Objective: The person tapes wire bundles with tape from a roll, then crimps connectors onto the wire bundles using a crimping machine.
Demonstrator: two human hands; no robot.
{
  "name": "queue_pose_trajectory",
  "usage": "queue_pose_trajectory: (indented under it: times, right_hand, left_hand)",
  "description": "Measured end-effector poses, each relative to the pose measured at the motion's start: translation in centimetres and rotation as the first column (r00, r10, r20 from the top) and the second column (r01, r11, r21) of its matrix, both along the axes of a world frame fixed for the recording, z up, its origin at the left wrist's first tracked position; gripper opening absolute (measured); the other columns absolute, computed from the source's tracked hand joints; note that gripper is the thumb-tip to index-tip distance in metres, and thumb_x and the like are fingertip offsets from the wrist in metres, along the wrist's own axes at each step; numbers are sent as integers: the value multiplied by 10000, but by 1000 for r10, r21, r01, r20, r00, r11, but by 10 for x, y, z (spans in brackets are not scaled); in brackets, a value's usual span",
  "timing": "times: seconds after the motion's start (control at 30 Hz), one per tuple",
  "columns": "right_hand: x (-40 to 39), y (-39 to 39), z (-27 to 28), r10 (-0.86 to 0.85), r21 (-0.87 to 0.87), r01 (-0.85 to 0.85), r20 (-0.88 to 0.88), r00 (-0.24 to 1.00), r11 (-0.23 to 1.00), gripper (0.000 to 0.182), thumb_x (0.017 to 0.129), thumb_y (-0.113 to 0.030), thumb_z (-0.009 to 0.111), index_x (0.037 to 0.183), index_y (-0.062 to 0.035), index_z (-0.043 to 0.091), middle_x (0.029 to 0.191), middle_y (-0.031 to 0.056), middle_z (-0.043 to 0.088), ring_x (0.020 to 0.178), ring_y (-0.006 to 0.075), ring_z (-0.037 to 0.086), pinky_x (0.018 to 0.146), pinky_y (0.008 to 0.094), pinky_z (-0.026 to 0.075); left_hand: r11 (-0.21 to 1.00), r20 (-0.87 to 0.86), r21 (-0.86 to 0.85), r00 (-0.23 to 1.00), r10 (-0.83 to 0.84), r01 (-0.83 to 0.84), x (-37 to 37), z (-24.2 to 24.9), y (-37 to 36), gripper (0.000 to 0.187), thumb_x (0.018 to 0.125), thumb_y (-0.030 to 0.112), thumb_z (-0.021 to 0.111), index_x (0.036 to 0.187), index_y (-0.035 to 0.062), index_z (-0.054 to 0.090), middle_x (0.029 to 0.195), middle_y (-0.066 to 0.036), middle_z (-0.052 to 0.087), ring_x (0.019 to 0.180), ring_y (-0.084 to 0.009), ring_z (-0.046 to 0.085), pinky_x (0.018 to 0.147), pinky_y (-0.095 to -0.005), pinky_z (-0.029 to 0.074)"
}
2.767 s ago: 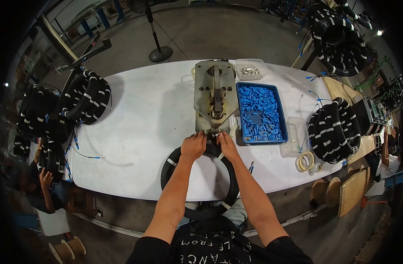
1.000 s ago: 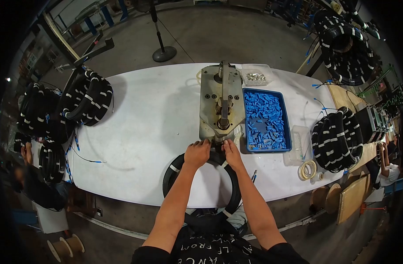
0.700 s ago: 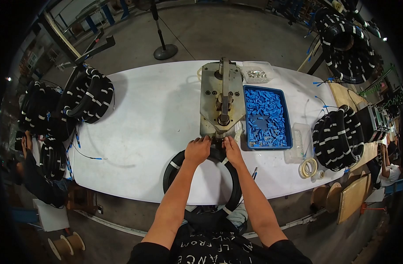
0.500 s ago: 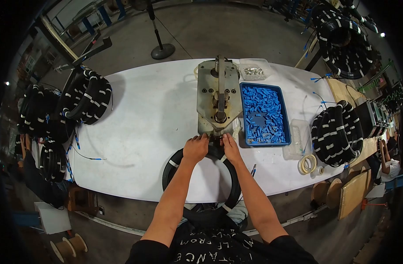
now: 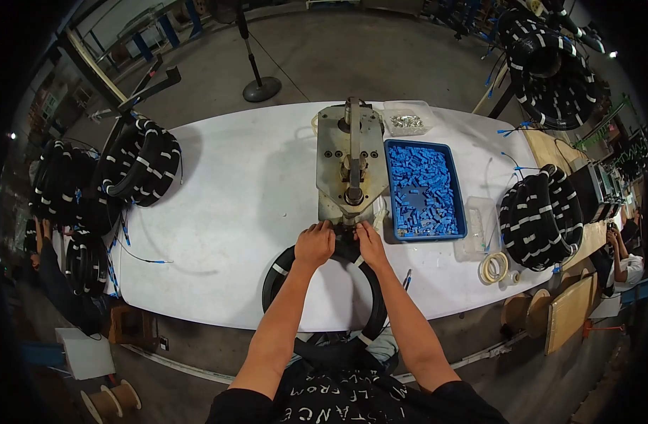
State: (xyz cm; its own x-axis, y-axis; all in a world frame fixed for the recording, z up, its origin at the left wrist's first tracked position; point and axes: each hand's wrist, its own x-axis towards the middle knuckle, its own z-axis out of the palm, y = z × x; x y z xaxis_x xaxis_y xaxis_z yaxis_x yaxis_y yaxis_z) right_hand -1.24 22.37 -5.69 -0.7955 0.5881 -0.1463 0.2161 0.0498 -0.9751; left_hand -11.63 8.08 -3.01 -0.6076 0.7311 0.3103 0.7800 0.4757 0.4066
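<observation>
A metal press (image 5: 349,159) stands on the white table, its lower front end right above my fingers. My left hand (image 5: 315,244) is closed at the left of that end, and my right hand (image 5: 368,244) is closed at its right. What the fingertips pinch is too small and hidden to name. Below them a black cable coil (image 5: 376,311) with white tape bands lies over the table's front edge, its top part between my hands. Right of the press sits a blue tray (image 5: 464,212) full of small blue connectors.
A clear box (image 5: 428,116) of small metal parts, another clear box (image 5: 477,244) and tape rolls (image 5: 493,268) lie on the right. Taped coils (image 5: 542,218) stand at the right, more coils (image 5: 142,162) at the left. Two other people are at the far sides.
The view has shifted slightly, so the press and tray appear a little lower. My hands stay closed at the press's front end.
</observation>
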Motion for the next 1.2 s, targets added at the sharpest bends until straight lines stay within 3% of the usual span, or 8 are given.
queue_pose_trajectory:
  times: [0.13, 0.63, 0.97, 1.03, 1.07, 1.13, 1.2]
  right_hand:
    - [-1, -1, -6, -35, -6, 35, -4, 999, 999, 359, 1006, -319, 462, 984, 22, 573, 789, 74, 596, 770, 175, 568, 741, 290, 448]
    - [-1, 1, -9, -107, -166, 92, -80, 991, 982, 298, 1012, -284, 413, 955, -22, 543, 768, 60, 566, 741, 144, 526, 704, 285, 420]
    - [-3, 2, -13, -115, -53, 116, 18, 993, 992, 286, 1009, -260, 407, 950, -13, 538, 724, 86, 575, 685, 178, 548, 672, 316, 436]
    - [-3, 1, -15, -113, -43, 112, -25, 993, 993, 235, 1015, -254, 427, 961, -56, 542, 718, -5, 519, 597, 74, 446, 548, 229, 376]
    - [-3, 1, -16, -114, -45, 113, -24, 993, 993, 235, 1015, -254, 427, 961, -56, 542, 718, -5, 519, 597, 74, 446, 548, 229, 376]
    - [-3, 1, -12, -124, -62, 126, 25, 992, 990, 331, 1004, -292, 424, 948, 5, 558, 738, 96, 582, 708, 190, 552, 690, 311, 436]
    - [-2, 3, -8, -105, -61, 107, 34, 994, 992, 334, 1001, -295, 435, 949, 9, 565, 745, 97, 587, 714, 194, 556, 699, 309, 439]
  left_hand:
    - [999, -13, -36, 1000, -12, 11, 0, 3, 0, 175, 921, 176, 495, 863, 32, 574, 835, -144, 641, 774, -322, 654, 676, -426, 543]
    - [999, -18, 38, 1000, 0, 0, 3, 6, 0, 209, 935, 232, 537, 845, 46, 569, 758, -126, 646, 694, -321, 655, 621, -425, 536]
    - [1000, -18, -12, 1000, 12, -12, 2, 1, 2, 245, 955, 248, 508, 817, 56, 569, 745, -113, 650, 695, -306, 657, 634, -428, 532]
    - [1000, -15, -14, 1000, 14, -14, 1, 2, 3, 247, 955, 249, 509, 811, 57, 568, 736, -113, 648, 687, -307, 656, 627, -427, 532]
    - [1000, -12, -16, 1000, 16, -17, 2, 2, 2, 249, 954, 249, 511, 806, 58, 567, 727, -114, 646, 680, -308, 655, 620, -427, 532]
    - [1000, -11, -22, 1000, 17, -17, 3, 4, 2, 238, 947, 233, 516, 800, 53, 564, 726, -120, 647, 676, -315, 655, 612, -429, 535]
    - [1000, -13, -25, 1000, 17, -17, 2, 6, 3, 227, 939, 216, 522, 794, 48, 562, 725, -127, 647, 672, -322, 655, 605, -431, 539]
